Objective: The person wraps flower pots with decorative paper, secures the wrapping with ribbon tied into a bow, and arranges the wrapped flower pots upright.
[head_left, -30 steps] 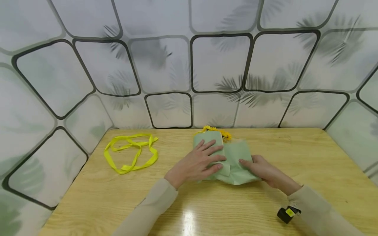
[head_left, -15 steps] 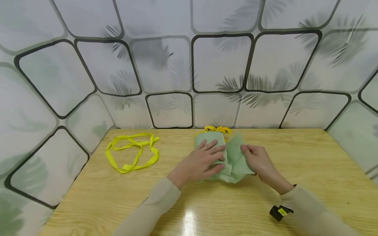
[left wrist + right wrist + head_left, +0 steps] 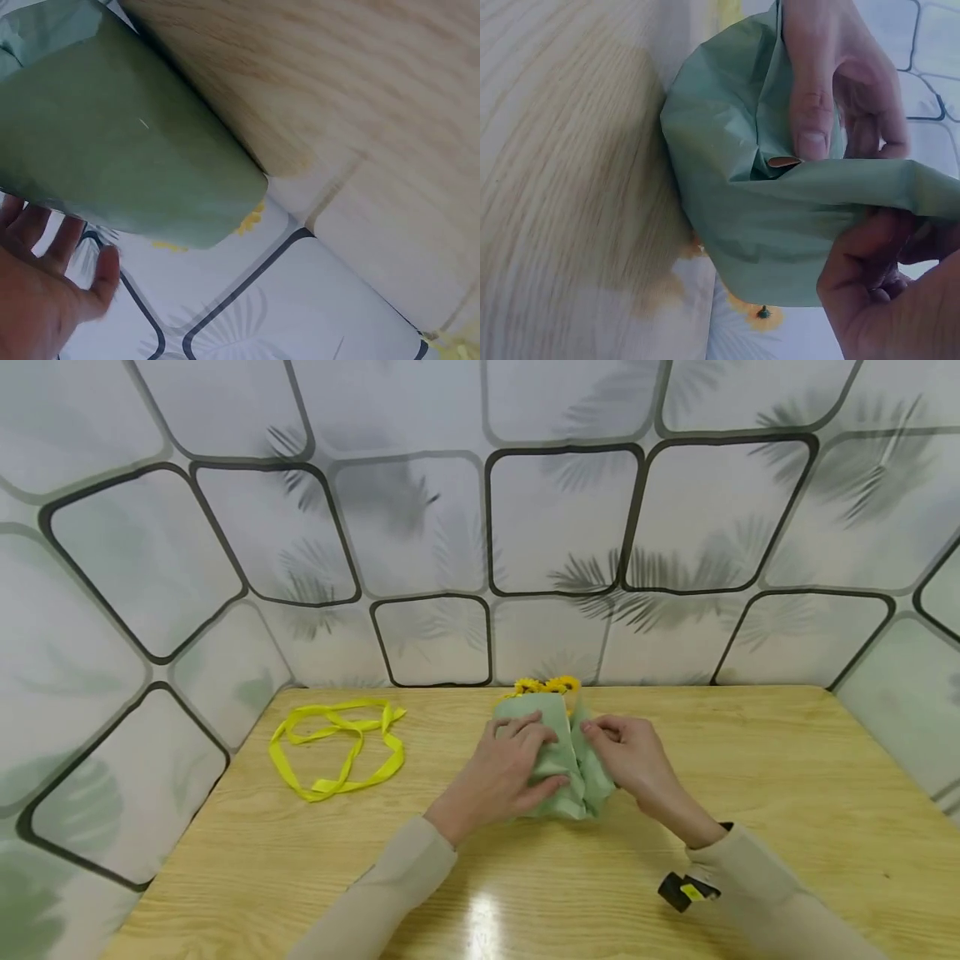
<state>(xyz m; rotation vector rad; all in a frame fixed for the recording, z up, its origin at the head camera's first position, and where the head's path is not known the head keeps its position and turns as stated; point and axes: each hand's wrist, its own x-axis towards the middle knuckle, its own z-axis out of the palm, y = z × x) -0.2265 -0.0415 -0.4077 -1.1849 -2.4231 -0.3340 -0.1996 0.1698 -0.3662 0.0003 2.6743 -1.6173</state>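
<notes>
Pale green wrapping paper (image 3: pixel 557 762) is folded around a bundle at the table's far side, and yellow flowers (image 3: pixel 562 683) poke out of its far end. My left hand (image 3: pixel 501 772) rests on top of the wrap from the left, its fingers slightly bent and the thumb spread apart. On the other side, my right hand (image 3: pixel 636 762) pinches the raised right edge of the paper between thumb and fingers. The right wrist view shows that hand (image 3: pixel 900 300) at a folded flap, with a crumpled lower end bunched beside the left thumb. Flower stems are hidden inside the paper.
A loose yellow ribbon (image 3: pixel 386 764) lies in loops on the wooden table (image 3: pixel 300 877) to the left. Behind the table stands a patterned fabric wall (image 3: pixel 427 639), close beyond the flowers. A small black device (image 3: pixel 678 891) hangs at the right sleeve.
My right hand has lifted the paper's right flap and brought it leftward and up against the bundle. The left hand stays on the wrap, its fingers now more bent.
</notes>
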